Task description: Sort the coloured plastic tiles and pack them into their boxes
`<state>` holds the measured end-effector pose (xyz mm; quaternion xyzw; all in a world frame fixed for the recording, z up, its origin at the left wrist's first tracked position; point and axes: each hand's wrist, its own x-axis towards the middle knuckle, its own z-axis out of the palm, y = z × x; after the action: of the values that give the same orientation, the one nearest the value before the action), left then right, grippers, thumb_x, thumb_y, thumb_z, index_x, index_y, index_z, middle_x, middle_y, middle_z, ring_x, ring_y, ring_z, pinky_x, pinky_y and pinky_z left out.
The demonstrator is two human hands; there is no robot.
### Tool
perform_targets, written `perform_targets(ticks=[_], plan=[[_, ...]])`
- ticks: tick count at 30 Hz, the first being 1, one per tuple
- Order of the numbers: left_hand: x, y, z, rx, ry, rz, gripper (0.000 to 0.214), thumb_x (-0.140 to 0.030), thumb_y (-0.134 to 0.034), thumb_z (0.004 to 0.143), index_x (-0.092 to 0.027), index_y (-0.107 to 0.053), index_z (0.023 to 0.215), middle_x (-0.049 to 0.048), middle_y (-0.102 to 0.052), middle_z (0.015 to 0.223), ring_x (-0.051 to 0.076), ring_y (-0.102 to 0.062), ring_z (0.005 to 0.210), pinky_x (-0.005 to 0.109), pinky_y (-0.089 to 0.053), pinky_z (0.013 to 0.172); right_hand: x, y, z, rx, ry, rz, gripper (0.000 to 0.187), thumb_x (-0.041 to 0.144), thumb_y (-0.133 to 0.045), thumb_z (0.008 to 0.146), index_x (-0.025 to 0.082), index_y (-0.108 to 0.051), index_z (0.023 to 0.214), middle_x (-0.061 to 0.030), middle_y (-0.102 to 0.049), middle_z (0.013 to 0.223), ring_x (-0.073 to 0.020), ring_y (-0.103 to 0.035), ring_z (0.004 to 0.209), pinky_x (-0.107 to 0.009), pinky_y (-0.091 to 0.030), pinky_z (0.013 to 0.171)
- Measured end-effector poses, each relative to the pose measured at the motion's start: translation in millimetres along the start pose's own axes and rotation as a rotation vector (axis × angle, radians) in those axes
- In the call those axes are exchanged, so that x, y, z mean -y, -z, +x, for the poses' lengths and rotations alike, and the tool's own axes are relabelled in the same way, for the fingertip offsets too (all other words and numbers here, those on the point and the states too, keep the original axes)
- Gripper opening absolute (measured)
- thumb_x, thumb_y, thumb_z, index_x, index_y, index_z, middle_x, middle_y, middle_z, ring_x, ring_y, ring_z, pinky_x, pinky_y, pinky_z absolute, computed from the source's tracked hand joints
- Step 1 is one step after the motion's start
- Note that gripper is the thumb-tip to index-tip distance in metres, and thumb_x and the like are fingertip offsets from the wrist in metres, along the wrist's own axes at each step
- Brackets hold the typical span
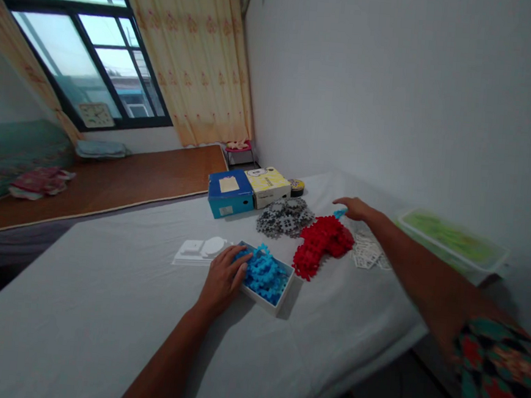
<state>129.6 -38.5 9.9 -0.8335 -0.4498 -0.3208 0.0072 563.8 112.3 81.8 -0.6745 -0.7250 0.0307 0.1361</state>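
Observation:
A white open box (261,304) stands on the bed-like surface, heaped with blue interlocking plastic pieces (266,276). My left hand (225,278) grips the box's left end, its fingers curled over the rim and against the pieces. Farther to the right, my right hand (354,207) reaches past a pile of red pieces (321,243). A blue interlocking piece (339,213) shows in its fingers; part of the grip is hidden. Grey pieces (285,218) are heaped left of the red ones.
A blue box (231,194), a yellow box (267,185) and a round tin (296,187) stand behind the piles. White flat pieces (366,253) lie right of the red heap. A clear tub with green contents (453,235) sits by the wall. A white lid-like tray (201,249) lies left.

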Motion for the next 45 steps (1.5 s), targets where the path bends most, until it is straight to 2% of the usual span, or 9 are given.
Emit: perform_targets(ticks=[6,12,15,18,21,24,27,35,45], plan=[[4,1.2,0,-0.054,0.019,-0.077,0.039,-0.034,-0.034,0.100,-0.029,-0.067,0.121,0.0050,-0.062,0.131,0.024,-0.051,0.128,0.051,-0.042,0.108,-22,-23,-14,-0.042,0.077,0.051,0.018,0.024,-0.060,0.081,0.023,-0.078,0.086,-0.0055,-0.076,0.089,-0.0178,-0.066,0.081,-0.027,-0.048,0.077],[5,-1.7,3,-0.037,0.000,-0.125,0.036,-0.039,-0.041,0.098,-0.027,-0.071,0.113,0.0071,-0.067,0.121,0.025,-0.055,0.120,0.051,-0.044,0.106,-25,4,-17,-0.168,-0.009,0.068,0.036,0.033,-0.045,0.093,0.014,-0.073,0.103,-0.0142,-0.075,0.099,-0.0197,-0.067,0.086,-0.028,-0.047,0.075],[3,-4.4,3,-0.068,0.058,-0.188,0.039,-0.041,-0.039,0.099,-0.024,-0.071,0.112,0.0091,-0.064,0.124,0.025,-0.055,0.121,0.050,-0.044,0.107,21,9,-23,-0.211,0.037,0.292,0.033,0.035,-0.050,0.091,0.014,-0.067,0.110,-0.0111,-0.075,0.092,-0.0182,-0.068,0.078,-0.028,-0.049,0.071],[2,-5.9,2,-0.127,0.158,-0.268,0.043,-0.041,-0.033,0.100,-0.022,-0.067,0.119,0.0101,-0.061,0.129,0.023,-0.054,0.124,0.048,-0.042,0.109,99,-3,-51,-0.118,0.285,0.525,0.025,0.037,-0.061,0.086,0.018,-0.066,0.101,-0.0067,-0.074,0.089,-0.0179,-0.068,0.076,-0.029,-0.051,0.072],[2,-4.3,2,-0.168,0.218,-0.321,0.046,-0.042,-0.030,0.101,-0.021,-0.064,0.122,0.0108,-0.061,0.130,0.022,-0.053,0.126,0.046,-0.039,0.111,171,-27,-86,0.007,0.492,0.570,0.020,0.035,-0.060,0.087,0.021,-0.066,0.098,-0.0042,-0.074,0.093,-0.0177,-0.068,0.082,-0.028,-0.050,0.074],[0,-1.0,3,-0.198,0.231,-0.347,0.049,-0.045,-0.028,0.101,-0.019,-0.064,0.122,0.0117,-0.062,0.128,0.022,-0.053,0.125,0.045,-0.040,0.111,207,-46,-102,0.066,0.595,0.497,0.019,0.031,-0.055,0.091,0.020,-0.068,0.099,-0.0051,-0.073,0.096,-0.0191,-0.066,0.088,-0.031,-0.049,0.080],[-1,-0.4,3,-0.216,0.236,-0.367,0.050,-0.046,-0.028,0.101,-0.020,-0.064,0.122,0.0113,-0.062,0.128,0.022,-0.054,0.124,0.045,-0.040,0.110,212,-54,-102,0.007,0.624,0.376,0.029,0.032,-0.046,0.096,0.019,-0.069,0.108,-0.0091,-0.071,0.110,-0.0236,-0.062,0.101,-0.039,-0.045,0.093],[1,-14.5,1,-0.164,0.211,-0.308,0.048,-0.043,-0.028,0.101,-0.018,-0.064,0.123,0.0112,-0.064,0.125,0.021,-0.054,0.123,0.045,-0.041,0.110,208,-63,-142,0.097,0.619,0.147,0.055,0.048,-0.039,0.098,0.015,-0.047,0.141,-0.0166,-0.052,0.141,-0.0318,-0.042,0.132,-0.051,-0.036,0.106],[3,-16.3,3,-0.161,0.203,-0.121,0.040,-0.040,-0.038,0.099,-0.022,-0.067,0.120,0.0106,-0.063,0.125,0.024,-0.055,0.120,0.048,-0.044,0.107,225,-66,-133,0.091,0.635,0.084,0.049,0.047,-0.035,0.099,0.021,-0.055,0.136,-0.0114,-0.050,0.145,-0.0308,-0.039,0.134,-0.053,-0.036,0.105]])
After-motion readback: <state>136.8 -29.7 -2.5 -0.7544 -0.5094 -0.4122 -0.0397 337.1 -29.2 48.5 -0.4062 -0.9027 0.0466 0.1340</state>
